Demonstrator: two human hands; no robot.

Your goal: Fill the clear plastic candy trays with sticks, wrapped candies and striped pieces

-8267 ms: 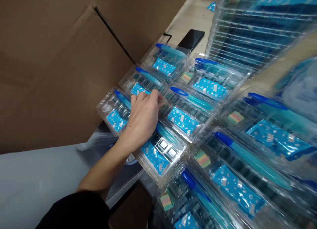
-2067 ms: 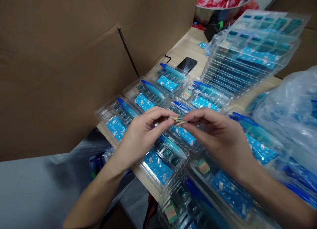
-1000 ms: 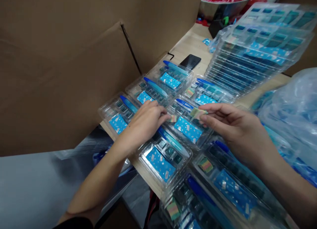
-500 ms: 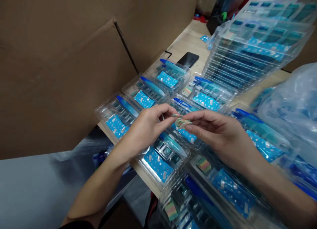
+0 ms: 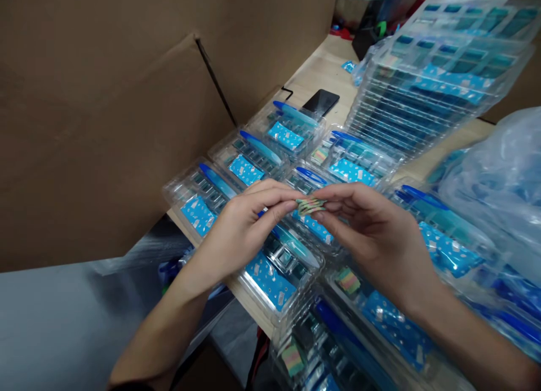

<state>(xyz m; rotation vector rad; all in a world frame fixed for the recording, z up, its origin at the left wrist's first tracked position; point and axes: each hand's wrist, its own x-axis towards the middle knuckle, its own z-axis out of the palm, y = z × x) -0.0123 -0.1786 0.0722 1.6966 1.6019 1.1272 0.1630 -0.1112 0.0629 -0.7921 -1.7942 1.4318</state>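
Note:
Between my two hands is a small stack of striped pastel pieces (image 5: 310,205), too small to name surely. My left hand (image 5: 249,225) pinches its left edge with thumb and forefinger. From the other side, my right hand (image 5: 372,227) grips the stack between thumb and fingertips. Below them lie several clear plastic trays (image 5: 281,272), each with a blue pen-shaped piece (image 5: 296,244) and a blue patterned packet (image 5: 269,281). Similar striped pieces (image 5: 349,280) sit in some of the trays. My hands partly cover the middle trays.
Tall stacked clear trays (image 5: 393,115) lean at the back right. A bulky clear plastic bag (image 5: 499,171) lies at the right. A black phone (image 5: 322,102) rests on the wooden table (image 5: 310,70). Brown cardboard (image 5: 127,115) walls off the left.
My left fingers have closed onto the left edge of the striped stack, which now looks flatter and more even between both hands. The trays have stayed in place.

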